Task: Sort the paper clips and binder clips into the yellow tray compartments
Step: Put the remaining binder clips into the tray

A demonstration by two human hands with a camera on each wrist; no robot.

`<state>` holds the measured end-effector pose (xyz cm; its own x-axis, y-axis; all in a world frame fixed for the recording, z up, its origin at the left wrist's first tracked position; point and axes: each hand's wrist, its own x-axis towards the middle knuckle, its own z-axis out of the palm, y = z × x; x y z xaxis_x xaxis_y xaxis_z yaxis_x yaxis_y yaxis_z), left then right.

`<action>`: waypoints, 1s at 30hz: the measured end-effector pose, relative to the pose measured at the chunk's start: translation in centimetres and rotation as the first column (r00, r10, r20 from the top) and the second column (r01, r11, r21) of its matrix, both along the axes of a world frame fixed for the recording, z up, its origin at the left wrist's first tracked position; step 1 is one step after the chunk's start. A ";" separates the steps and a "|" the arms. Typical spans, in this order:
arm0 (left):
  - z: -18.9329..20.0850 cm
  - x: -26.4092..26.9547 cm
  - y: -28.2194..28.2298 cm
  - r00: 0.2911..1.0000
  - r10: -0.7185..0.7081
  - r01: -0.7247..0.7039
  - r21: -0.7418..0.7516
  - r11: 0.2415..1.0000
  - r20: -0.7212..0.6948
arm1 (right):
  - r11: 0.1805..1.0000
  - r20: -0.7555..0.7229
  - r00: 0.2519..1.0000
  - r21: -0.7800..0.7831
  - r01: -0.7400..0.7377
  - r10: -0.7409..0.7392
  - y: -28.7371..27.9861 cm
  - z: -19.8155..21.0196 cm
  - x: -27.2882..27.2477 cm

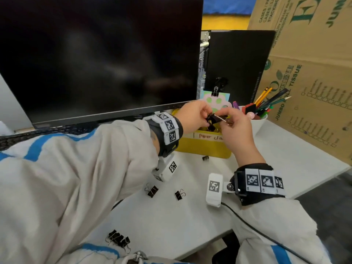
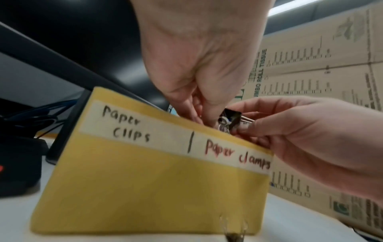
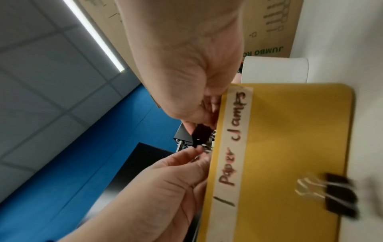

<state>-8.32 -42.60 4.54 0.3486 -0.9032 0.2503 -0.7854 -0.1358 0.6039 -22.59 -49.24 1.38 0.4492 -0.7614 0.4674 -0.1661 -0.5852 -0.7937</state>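
The head view looks down over both forearms; each wrist view sits close and low, facing the yellow tray [image 2: 145,188], whose labelled front wall all three share.

Office desk: monitor [image 1: 99,54], keyboard [image 1: 38,133], pen cup [image 1: 257,121].

A black binder clip [image 1: 215,119] with silver wire handles is held up over the yellow tray [image 1: 205,147], above the compartment labelled "paper clamps". The tray stands at the desk's back edge; its other label reads "paper clips". One small clip [image 1: 205,158] lies just before the tray's front wall, two more [image 1: 152,191] [image 1: 179,194] mid-desk, and a cluster [image 1: 119,239] near the desk's front edge.
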 end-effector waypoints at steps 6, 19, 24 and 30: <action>-1.3 -0.5 0.3 0.956 -0.063 0.014 0.169 0.985 0.288 | 0.996 -0.270 0.961 -0.073 0.049 -0.067 -0.5 -0.7 0.3; -1.6 3.7 9.2 0.931 0.312 -0.330 0.070 0.941 0.189 | 0.996 -0.453 0.889 0.028 0.082 -0.060 1.9 1.0 0.5; -3.1 5.3 12.0 0.932 0.247 -0.333 0.362 0.871 0.265 | 0.973 -0.733 0.646 -0.097 0.211 -0.213 2.8 -0.4 1.0; -5.0 5.3 13.2 0.973 0.077 -0.173 0.473 0.864 0.217 | 0.999 -0.897 0.441 -0.014 0.047 -0.034 3.4 -2.3 1.3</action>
<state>-3.04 -29.37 -0.43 0.4582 -0.8781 -0.1380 -0.8319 -0.4783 0.2814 -21.27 -45.85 -0.91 0.5811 -0.7925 -0.1851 -0.8122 -0.5503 -0.1936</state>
